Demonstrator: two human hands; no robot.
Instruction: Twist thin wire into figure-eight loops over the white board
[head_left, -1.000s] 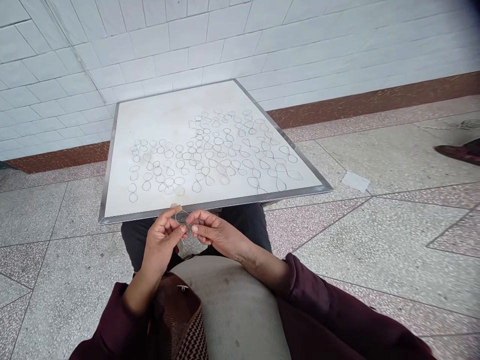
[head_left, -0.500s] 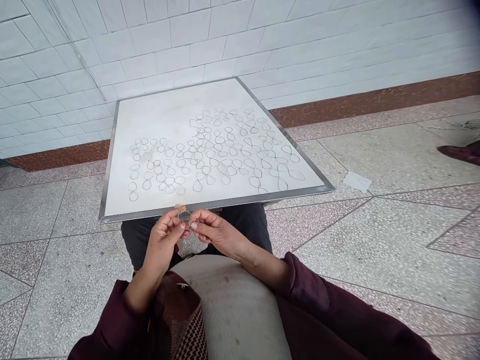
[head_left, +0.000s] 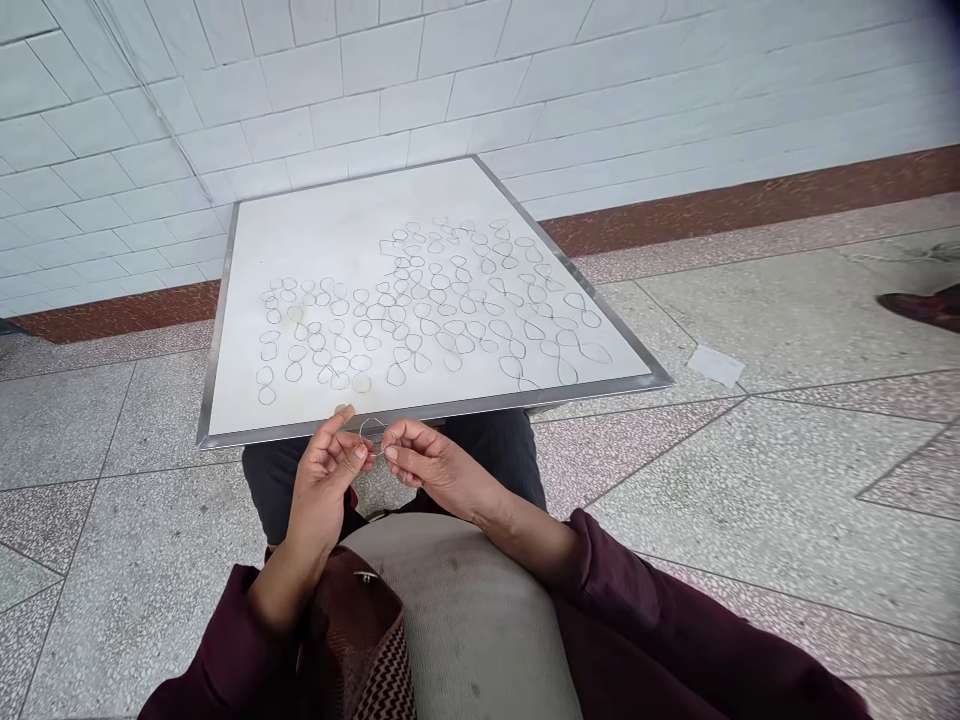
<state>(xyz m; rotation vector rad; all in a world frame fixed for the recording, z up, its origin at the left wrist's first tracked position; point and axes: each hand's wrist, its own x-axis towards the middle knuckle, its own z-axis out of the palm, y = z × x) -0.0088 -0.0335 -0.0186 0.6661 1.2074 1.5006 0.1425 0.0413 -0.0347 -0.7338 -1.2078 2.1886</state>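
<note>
Just in front of the board's near edge, a thin wire loop (head_left: 370, 422) is held between my two hands. My left hand (head_left: 330, 465) pinches its left side between thumb and fingers, with the index finger raised; a tan wrap covers that fingertip. From the other side, my right hand (head_left: 435, 465) grips the wire between thumb and index finger, its other fingers curled. Where the wire's ends lie is too fine to make out. Many thin wire figure-eights (head_left: 397, 373) lie spread over the white board (head_left: 300, 235), some overlapping.
The board has a metal rim (head_left: 615, 381) and sits above my knees (head_left: 495, 450). Behind it stands a white tiled wall (head_left: 420, 100). A white paper (head_left: 716, 365) lies on the floor at the right. Another person's shoe (head_left: 922, 308) shows at the far right.
My left index finger has lifted and swung left, off the wire loop. The loop now shows more openly between my hands. My right hand has hardly moved.
</note>
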